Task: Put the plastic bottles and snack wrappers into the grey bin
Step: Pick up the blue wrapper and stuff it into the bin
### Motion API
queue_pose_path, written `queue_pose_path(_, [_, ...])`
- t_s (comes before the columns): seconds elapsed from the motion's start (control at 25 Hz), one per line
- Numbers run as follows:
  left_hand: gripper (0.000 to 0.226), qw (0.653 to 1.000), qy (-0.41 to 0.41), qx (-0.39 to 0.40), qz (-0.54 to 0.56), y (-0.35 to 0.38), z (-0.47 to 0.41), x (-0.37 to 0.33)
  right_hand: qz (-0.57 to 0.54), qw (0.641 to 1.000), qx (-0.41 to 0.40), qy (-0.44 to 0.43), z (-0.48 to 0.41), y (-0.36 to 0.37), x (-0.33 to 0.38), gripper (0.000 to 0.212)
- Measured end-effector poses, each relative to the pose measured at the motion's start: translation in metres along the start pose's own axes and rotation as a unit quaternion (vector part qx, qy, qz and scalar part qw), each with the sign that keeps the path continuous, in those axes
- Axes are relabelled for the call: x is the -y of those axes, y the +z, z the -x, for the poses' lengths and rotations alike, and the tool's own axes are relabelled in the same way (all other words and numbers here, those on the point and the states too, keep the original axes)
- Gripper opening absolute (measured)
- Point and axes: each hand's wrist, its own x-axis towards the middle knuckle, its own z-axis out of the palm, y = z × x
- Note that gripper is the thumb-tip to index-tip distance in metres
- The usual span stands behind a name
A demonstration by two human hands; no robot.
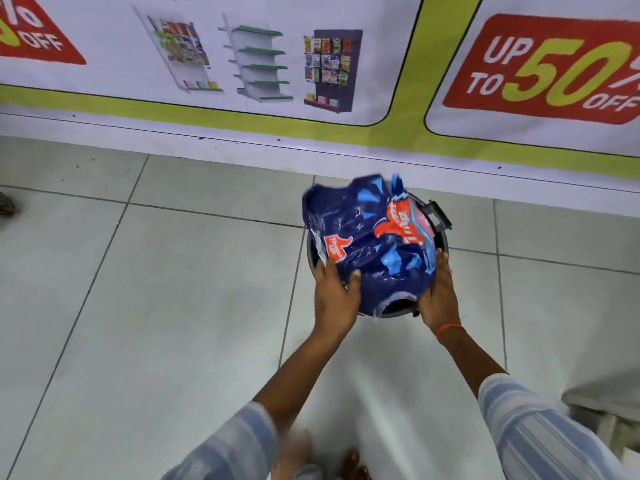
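Big blue snack wrapper (372, 244), crumpled, sits over mouth of grey bin (444, 244), covering nearly all of opening; dark gap shows at near edge. Bin on tiled floor (173, 289), just below promo banner (311, 64) on wall. L hand (337, 292) grasps wrapper's near-left edge, R hand (440, 299) presses near-right side w/ fingers spread. No bottles visible. Judgement: push-in step. Do well: squash wrapper twd centre, press down thru rim, both hands even so bin doesn't tip; watch handle (440, 214) snag.
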Motion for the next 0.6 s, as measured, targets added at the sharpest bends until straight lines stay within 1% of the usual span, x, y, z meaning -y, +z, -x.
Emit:
queue_pose_path(0.08, [0.058,0.993,-0.022,0.028,-0.113,0.030,-0.024,0.013,-0.018,1.000,-0.005,0.007,0.000,-0.003,0.002,0.057])
queue_pose_path(0.16, [0.052,0.972,-0.031,0.052,-0.228,0.054,-0.050,0.023,-0.027,0.999,-0.022,0.007,0.000,-0.004,0.003,0.049])
queue_pose_path(0.24, [0.041,0.935,-0.052,0.078,-0.341,0.063,-0.068,0.034,-0.052,0.997,-0.056,0.031,0.003,-0.007,0.006,0.043])
queue_pose_path(0.28, [0.039,0.914,-0.062,0.095,-0.390,0.064,-0.075,0.041,-0.061,0.995,-0.070,0.027,0.003,-0.007,0.007,0.044])
queue_pose_path(0.32, [0.038,0.895,-0.073,0.111,-0.425,0.063,-0.079,0.046,-0.041,0.996,-0.075,-0.005,0.003,-0.007,0.010,0.047])
queue_pose_path(0.36, [0.039,0.881,-0.078,0.124,-0.451,0.062,-0.080,0.049,0.007,0.996,-0.059,-0.060,0.003,-0.006,0.013,0.051])
queue_pose_path(0.4, [0.039,0.870,-0.080,0.139,-0.467,0.063,-0.079,0.051,0.086,0.988,-0.034,-0.127,0.002,-0.003,0.014,0.054])
queue_pose_path(0.44, [0.041,0.861,-0.082,0.154,-0.478,0.064,-0.079,0.053,0.174,0.967,-0.007,-0.187,0.000,0.002,0.012,0.055])
queue_pose_path(0.48, [0.043,0.855,-0.087,0.165,-0.484,0.065,-0.081,0.054,0.243,0.945,0.019,-0.220,-0.002,0.009,0.009,0.055])
queue_pose_path(0.52, [0.045,0.846,-0.091,0.175,-0.495,0.064,-0.081,0.051,0.289,0.929,0.033,-0.227,-0.003,0.013,0.009,0.054])
queue_pose_path(0.6, [0.048,0.848,-0.109,0.172,-0.490,0.057,-0.083,0.038,0.316,0.930,0.058,-0.176,-0.007,0.015,0.014,0.055])
